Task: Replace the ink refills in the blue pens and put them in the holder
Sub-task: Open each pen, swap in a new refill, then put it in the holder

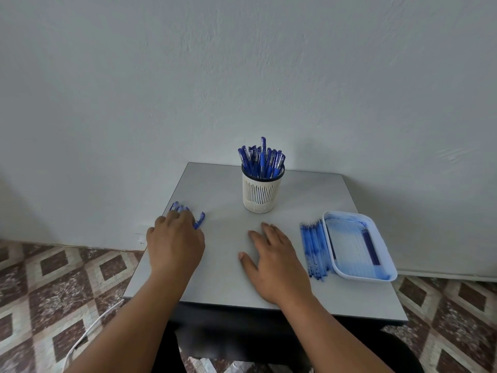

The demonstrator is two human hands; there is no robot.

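Upright holder [260, 195] packed with blue pens [262, 160], tray [347, 273] holding refills [371, 247]

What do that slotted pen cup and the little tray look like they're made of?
The pen cup looks like cream matte moulded plastic, judging by its even slots and perforated base. The tray seems glossy white plastic, with rounded rim and blue ink stains.

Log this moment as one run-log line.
left hand: on loose blue pens | right hand: flat on table | holder: full of pens

One holder [261, 192], one tray [387, 262], two hands [176, 243].
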